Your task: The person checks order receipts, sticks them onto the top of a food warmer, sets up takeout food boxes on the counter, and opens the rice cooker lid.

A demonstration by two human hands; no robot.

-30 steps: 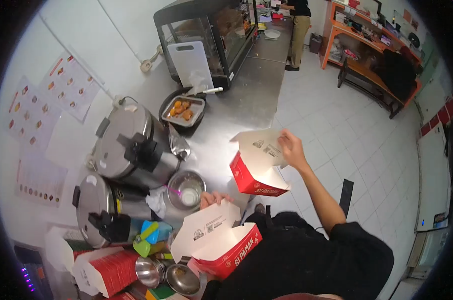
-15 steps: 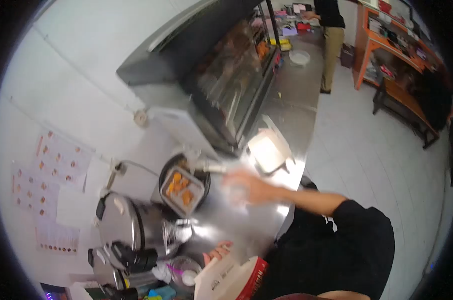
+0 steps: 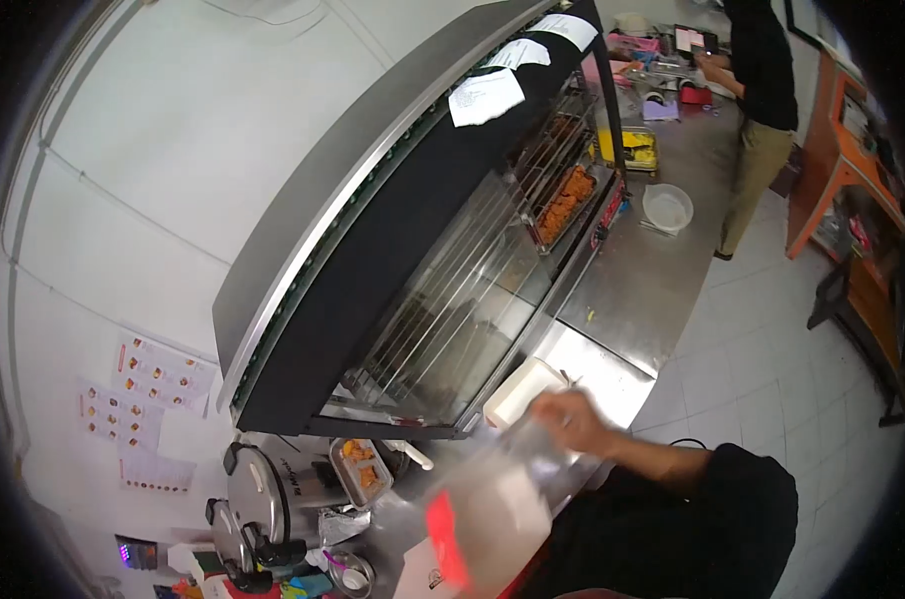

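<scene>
My right hand (image 3: 572,423) is blurred above the metal counter, its fingers curled. A pale, see-through smear, perhaps clear plastic, hangs by its fingers, too blurred to name. Just beyond it lies a white open box (image 3: 524,391) on the counter. Close to my body stands an open white and red cardboard food box (image 3: 507,514), its red flap smeared by motion. My left hand does not show; the cardboard box may be hiding it. Left of the boxes sits a tray (image 3: 348,469) with pieces of orange fried food, and a white-handled utensil (image 3: 412,454) lies near it.
A glass-fronted warming cabinet (image 3: 452,299) with food on its racks takes up the back of the counter. Lidded metal pots (image 3: 263,489) stand at the left. A white bowl (image 3: 668,207) is farther along. Another person (image 3: 762,80) works at the far end.
The view has swung toward the cabinet. My right hand has moved from beside the food tray to near the white box. My left hand, visible earlier at the cardboard box, has dropped from sight.
</scene>
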